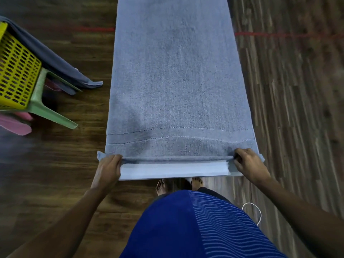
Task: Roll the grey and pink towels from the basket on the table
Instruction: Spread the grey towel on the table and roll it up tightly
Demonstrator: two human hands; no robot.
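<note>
A long grey towel (176, 77) lies flat along a narrow white table (173, 171), covering nearly all of it. Its near hem is turned over into a thin first roll just short of the table's front edge. My left hand (108, 167) pinches the left end of that roll. My right hand (249, 163) pinches the right end. At the left, a yellow basket (16, 69) stands on a green plastic chair (42, 107). A darker grey towel (55, 62) hangs over the basket's rim, and pink towel (15, 124) pokes out below it.
The floor is dark wood planks, with a red tape line (279, 34) crossing under the table. A white cable (255, 211) lies on the floor by my right side. My bare feet (178, 184) stand against the table's front edge.
</note>
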